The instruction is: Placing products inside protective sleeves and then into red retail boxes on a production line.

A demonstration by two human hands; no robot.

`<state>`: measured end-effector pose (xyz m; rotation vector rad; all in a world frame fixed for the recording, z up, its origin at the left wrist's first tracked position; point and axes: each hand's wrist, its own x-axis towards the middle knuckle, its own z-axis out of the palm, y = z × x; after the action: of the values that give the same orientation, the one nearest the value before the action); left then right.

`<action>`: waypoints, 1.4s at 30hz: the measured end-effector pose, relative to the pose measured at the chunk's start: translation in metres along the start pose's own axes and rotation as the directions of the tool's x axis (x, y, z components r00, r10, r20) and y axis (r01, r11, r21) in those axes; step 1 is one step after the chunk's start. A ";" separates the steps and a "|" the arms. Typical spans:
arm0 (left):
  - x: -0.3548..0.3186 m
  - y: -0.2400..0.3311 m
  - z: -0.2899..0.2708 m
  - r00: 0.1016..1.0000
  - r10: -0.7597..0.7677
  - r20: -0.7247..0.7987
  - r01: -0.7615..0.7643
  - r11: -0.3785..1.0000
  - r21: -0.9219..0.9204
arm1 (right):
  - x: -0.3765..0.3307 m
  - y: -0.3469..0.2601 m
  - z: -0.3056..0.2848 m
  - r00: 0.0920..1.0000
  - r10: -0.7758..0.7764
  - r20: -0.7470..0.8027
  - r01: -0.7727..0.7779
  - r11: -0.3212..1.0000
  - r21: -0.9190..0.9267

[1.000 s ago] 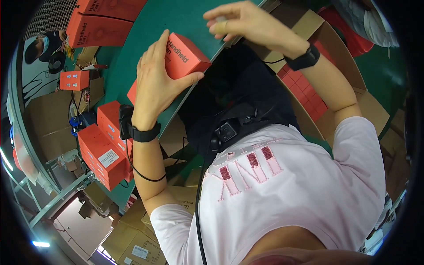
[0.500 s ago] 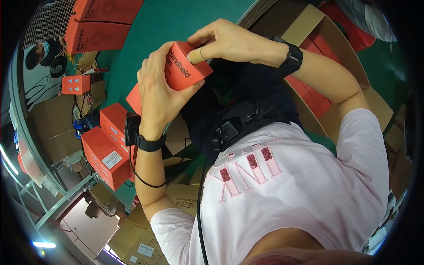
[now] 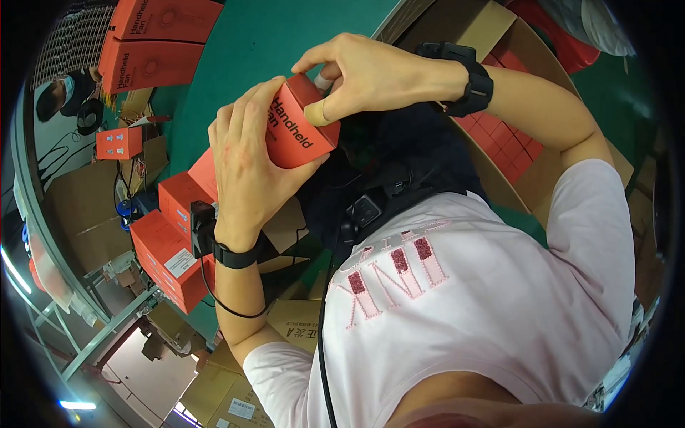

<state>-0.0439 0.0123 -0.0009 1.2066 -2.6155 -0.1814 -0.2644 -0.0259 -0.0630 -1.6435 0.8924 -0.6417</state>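
A small orange-red carton (image 3: 296, 132) is held up over the green table (image 3: 242, 50). My left hand (image 3: 246, 167) wraps around its side and underside, with a black band on the wrist. My right hand (image 3: 364, 75) pinches the carton's top end from above, thumb pressed on its face; a black watch sits on that wrist. Both hands grip the same carton in front of my chest.
More orange-red cartons (image 3: 168, 246) are stacked along the table's left edge and larger ones (image 3: 153, 43) at the far end. A cardboard box (image 3: 514, 135) with red packs stands to the right. Another person (image 3: 68, 100) sits far left. Brown cartons (image 3: 235, 385) lie below.
My right hand came down from the table to the carton's top. Both hands brought the carton closer to me and turned it.
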 end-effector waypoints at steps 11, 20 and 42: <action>-0.012 -0.019 -0.001 0.990 -0.136 -0.036 0.132 0.987 -0.088 | -0.004 0.025 -0.001 0.957 -0.181 -0.228 0.174 0.983 -0.051; -0.013 -0.007 0.002 0.991 -0.135 0.022 0.136 0.986 -0.100 | -0.001 -0.011 0.012 0.989 0.145 0.036 -0.149 0.978 0.148; -0.013 0.012 0.011 0.996 0.027 0.081 -0.022 0.998 -0.056 | -0.018 0.003 0.011 0.990 0.028 0.140 -0.038 0.997 0.066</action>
<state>-0.0476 0.0295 -0.0108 1.1717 -2.6745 -0.3023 -0.2673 -0.0052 -0.0679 -1.5883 0.7864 -0.5225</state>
